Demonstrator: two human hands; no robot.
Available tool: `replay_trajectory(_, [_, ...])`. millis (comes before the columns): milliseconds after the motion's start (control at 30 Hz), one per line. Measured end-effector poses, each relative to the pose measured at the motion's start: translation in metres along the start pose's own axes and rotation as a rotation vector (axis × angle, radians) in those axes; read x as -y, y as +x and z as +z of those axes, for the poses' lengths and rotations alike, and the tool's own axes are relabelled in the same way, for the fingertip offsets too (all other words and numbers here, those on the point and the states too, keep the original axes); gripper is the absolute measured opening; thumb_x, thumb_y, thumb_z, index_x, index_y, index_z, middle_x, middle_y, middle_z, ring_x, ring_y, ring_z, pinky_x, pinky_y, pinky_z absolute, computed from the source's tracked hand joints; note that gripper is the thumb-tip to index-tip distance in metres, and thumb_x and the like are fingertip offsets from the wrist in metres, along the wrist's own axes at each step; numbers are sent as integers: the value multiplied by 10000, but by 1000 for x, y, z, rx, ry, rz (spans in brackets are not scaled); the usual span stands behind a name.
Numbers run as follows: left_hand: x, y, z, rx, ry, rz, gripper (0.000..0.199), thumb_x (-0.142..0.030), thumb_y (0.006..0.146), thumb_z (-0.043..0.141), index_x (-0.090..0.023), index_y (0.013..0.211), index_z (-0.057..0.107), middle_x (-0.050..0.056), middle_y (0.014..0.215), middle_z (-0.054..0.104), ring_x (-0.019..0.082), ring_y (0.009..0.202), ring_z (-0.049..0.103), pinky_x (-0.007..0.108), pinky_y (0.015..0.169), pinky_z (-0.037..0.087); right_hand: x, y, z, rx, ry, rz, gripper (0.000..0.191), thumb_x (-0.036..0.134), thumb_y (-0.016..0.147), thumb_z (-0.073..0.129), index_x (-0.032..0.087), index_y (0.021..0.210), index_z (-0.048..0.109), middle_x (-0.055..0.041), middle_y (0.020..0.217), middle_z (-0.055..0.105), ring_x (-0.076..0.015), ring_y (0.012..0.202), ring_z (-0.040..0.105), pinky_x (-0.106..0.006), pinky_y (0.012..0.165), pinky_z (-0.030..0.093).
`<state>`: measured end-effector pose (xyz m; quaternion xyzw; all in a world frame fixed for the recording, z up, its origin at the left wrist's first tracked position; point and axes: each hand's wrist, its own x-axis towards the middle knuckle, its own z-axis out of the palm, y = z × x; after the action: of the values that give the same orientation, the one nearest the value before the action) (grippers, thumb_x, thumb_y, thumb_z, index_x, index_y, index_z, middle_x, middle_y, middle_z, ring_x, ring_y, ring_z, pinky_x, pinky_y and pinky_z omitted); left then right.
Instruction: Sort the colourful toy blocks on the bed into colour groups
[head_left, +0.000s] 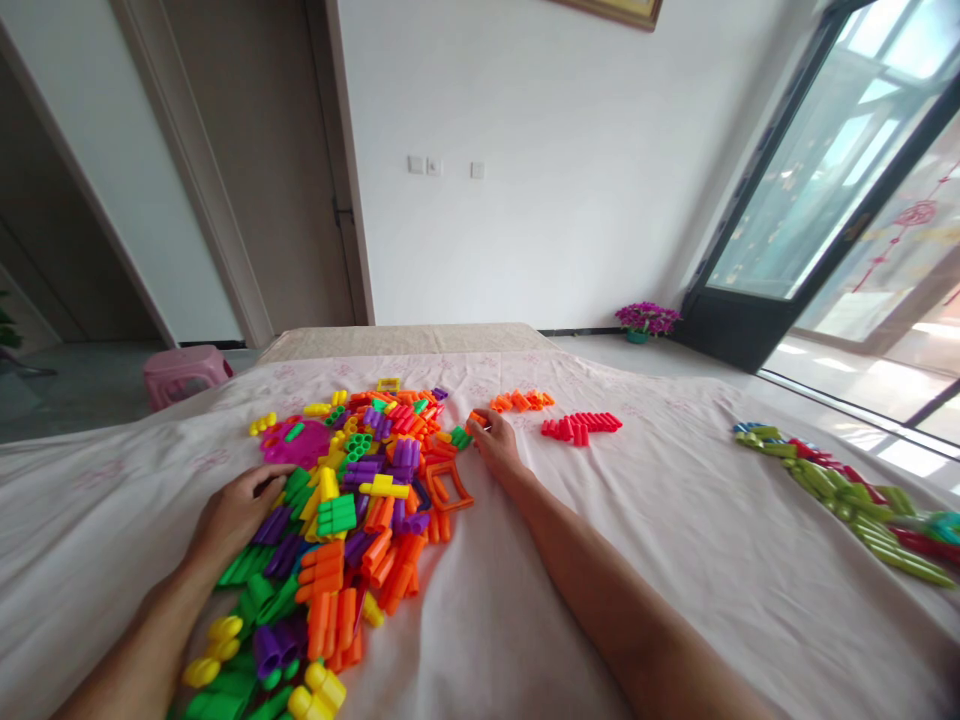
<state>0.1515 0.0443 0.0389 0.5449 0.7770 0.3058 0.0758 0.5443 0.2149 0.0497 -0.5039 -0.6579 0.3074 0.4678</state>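
Across pale cloth (487, 620), my right hand (492, 440) pinched an orange piece (475, 420) just beside the colourful pile (405, 455), seemingly singling it out, a clean release likely needed next, while my left hand (238, 508) curled half-closed at the pile's edge, its hold impossible to tell!

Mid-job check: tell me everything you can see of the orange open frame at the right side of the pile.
The orange open frame is bright, four-sided and narrow-barred, and looks like smooth plastic. It sits at the right side of the pile, its outline skewed in this view; whether it lies flat or slightly tilted is unclear. Orange shows through its opening. Orange tubular pieces crowd its near side, but exact contacts are hard to tell. The right hand is beyond it, not touching it.
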Motion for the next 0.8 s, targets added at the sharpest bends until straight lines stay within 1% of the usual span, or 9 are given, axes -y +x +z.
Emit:
replay_trajectory(167, [-3,-1,-1,-3,9,1,432,-467,866,476,-252,1146,727,36,1149,752,256,1087,678,315,895,501,3,-1,-1,6,-2,-4,415,424,818,588,147,1107,697,-49,878,719,-189,803,656,-280,725,518])
replay_trajectory(367, [-3,0,-1,-7,16,3,431,-475,863,481,-257,1139,730,35,1132,760,255,1073,685,302,874,510,3,-2,-2,7,-15,-5,391,415,818,585,148,1077,707,-46,838,719,-191,798,655,-278,726,517])
replay_trajectory(433, [-2,0,-1,-10,14,5,431,-473,863,475,-258,1135,731,36,1133,759,255,1078,683,303,878,508,2,-1,-1,-8,5,0,406,411,817,586,149,1107,697,-58,888,726,-194,815,659,-292,743,530])
replay_trajectory(533, [-2,0,-1,-17,7,11,426,-466,860,473,-257,1122,736,38,1127,760,257,1074,685,308,885,508,1,1,2,-52,53,-2,449,374,821,585,158,1209,652,-84,1036,725,-194,848,666,-329,789,547])
replay_trajectory(633, [-3,-1,-1,-17,4,11,432,-468,860,474,-253,1128,735,44,1137,756,263,1081,680,322,899,504,1,1,3,-66,166,-30,569,325,826,594,174,1371,531,-129,1225,676,-189,872,677,-352,804,559])
replay_trajectory(667, [-3,-1,-1,-13,2,8,437,-469,861,471,-249,1136,731,47,1145,753,264,1088,677,326,904,501,1,1,4,-63,203,-44,597,312,826,596,177,1399,501,-143,1273,653,-188,886,682,-352,806,561])
replay_trajectory(700, [-4,-1,-1,-6,-2,5,444,-470,862,469,-245,1144,727,49,1153,750,265,1093,675,330,907,499,0,1,4,-56,223,-56,596,299,826,594,178,1401,498,-150,1297,640,-188,901,685,-350,811,562])
replay_trajectory(733, [-4,-1,-1,3,-6,1,450,-472,862,466,-242,1151,723,50,1160,747,265,1095,673,332,909,498,0,1,4,-48,221,-63,562,285,824,585,176,1373,526,-148,1293,644,-187,914,687,-348,821,561])
replay_trajectory(800, [-5,-1,-2,13,-12,-10,457,-475,861,462,-239,1155,721,52,1164,746,266,1094,673,334,915,496,-1,1,4,-26,162,-65,449,248,811,563,174,1251,622,-121,1213,689,-184,925,690,-342,844,556])
